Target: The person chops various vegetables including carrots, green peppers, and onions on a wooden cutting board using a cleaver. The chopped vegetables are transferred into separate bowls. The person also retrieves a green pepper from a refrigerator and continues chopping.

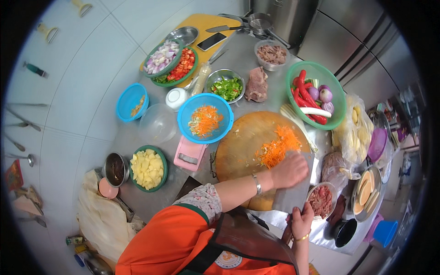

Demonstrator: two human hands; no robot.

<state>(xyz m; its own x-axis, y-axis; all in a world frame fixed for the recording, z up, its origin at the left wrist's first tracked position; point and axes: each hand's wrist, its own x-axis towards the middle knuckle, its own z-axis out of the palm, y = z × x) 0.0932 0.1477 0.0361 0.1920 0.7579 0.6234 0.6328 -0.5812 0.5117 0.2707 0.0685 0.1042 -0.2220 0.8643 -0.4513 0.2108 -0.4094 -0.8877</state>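
Observation:
My right hand (301,220) grips the dark handle of a cleaver (287,197), whose broad grey blade lies over the right edge of a round wooden chopping board (237,158). Across from it, my left hand (291,169) is bent over the upper part of the blade, its fingers curled under and mostly hidden. Whether it presses on the blade or holds some shreds, I cannot tell. A heap of shredded carrot (276,146) with pale bits lies on the board beside my left hand. More shredded carrot fills the bottom of a blue colander (205,118) at the board's upper left.
Left of the board are a pink grater (189,153) and a green bowl of diced potato (147,169). Beyond it stand a steel bowl of chopped green pepper (225,86), a meat piece (256,84) and a green basket (316,96) of vegetables. Minced meat (322,200) sits at right.

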